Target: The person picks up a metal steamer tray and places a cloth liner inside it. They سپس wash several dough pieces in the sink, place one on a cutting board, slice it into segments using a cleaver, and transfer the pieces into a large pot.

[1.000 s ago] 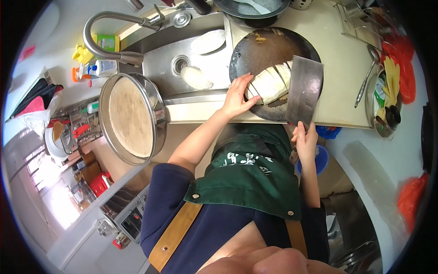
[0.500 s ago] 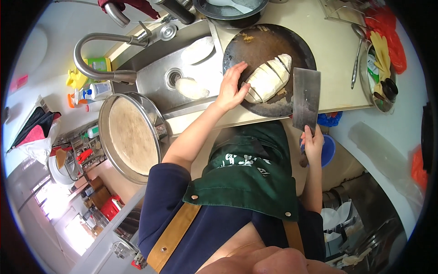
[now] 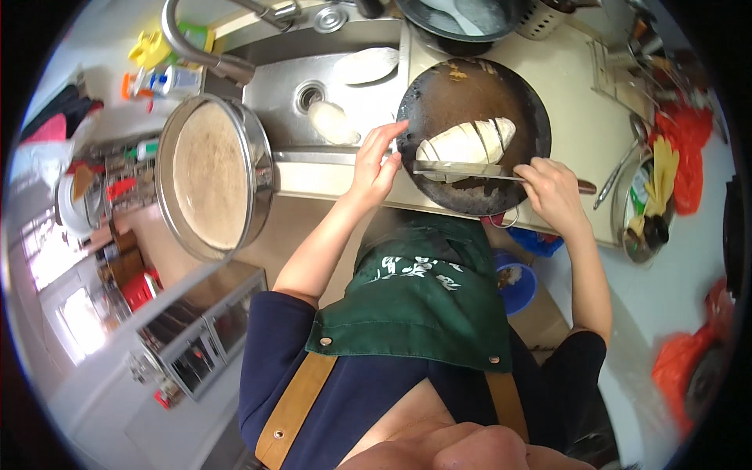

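Note:
A peeled white root vegetable (image 3: 453, 146), cut crosswise into several thick pieces that still lie together, rests on a round dark chopping board (image 3: 439, 86). My right hand (image 3: 551, 188) is closed round the handle of a cleaver (image 3: 454, 168), whose blade lies level over the near side of the pieces, edge-on to my view. Whether the blade touches them I cannot tell. Beside the board's left edge, my left hand (image 3: 374, 168) is empty, fingers apart. Two more peeled white pieces, one long (image 3: 366, 66) and one shorter (image 3: 334, 123), lie in the steel sink (image 3: 278, 117).
A large round steel-rimmed sieve (image 3: 215, 176) stands left of the sink, below the curved faucet (image 3: 184, 39). Behind the board is a dark basin (image 3: 462, 23). To the right are a ladle (image 3: 623, 164) and a bowl (image 3: 627, 227) holding yellow gloves. A blue bucket (image 3: 517, 291) stands below the counter.
The cleaver has gone from upright at the board's right to level over the vegetable's near side. My left hand has come away from the vegetable to the left. The whole view has shifted.

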The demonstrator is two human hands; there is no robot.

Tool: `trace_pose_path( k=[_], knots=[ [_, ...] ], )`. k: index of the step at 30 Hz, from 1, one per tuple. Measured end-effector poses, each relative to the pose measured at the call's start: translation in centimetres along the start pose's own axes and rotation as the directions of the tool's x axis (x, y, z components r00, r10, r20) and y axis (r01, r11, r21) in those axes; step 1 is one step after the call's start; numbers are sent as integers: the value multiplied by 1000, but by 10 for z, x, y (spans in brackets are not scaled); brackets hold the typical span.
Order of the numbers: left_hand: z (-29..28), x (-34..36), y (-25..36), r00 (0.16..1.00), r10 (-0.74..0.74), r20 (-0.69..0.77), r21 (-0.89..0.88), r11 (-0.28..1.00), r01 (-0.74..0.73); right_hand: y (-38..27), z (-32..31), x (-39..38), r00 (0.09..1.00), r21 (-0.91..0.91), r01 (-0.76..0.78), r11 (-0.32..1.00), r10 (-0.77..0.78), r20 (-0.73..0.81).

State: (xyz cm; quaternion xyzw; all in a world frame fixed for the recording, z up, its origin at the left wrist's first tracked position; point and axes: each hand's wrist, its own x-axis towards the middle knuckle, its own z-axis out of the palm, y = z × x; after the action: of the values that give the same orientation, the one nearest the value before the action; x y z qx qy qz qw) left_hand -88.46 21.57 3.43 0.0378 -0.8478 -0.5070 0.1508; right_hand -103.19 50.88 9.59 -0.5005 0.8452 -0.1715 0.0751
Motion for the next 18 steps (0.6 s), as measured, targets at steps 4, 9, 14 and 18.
trace_pose_path(
  k=[4,9,14,18],
  knots=[
    [5,-28,14,992,4,-126,115,993,11,15,6,47,961,-8,262,965,-260,92],
    [22,-43,25,949,-13,-314,147,987,62,27,7,75,913,31,384,923,-384,137],
    [37,-37,32,928,-7,-372,178,981,78,41,4,78,910,52,374,926,-377,171],
    [42,-29,36,936,-37,-350,175,979,104,49,1,75,921,67,352,934,-358,155]
  ],
)
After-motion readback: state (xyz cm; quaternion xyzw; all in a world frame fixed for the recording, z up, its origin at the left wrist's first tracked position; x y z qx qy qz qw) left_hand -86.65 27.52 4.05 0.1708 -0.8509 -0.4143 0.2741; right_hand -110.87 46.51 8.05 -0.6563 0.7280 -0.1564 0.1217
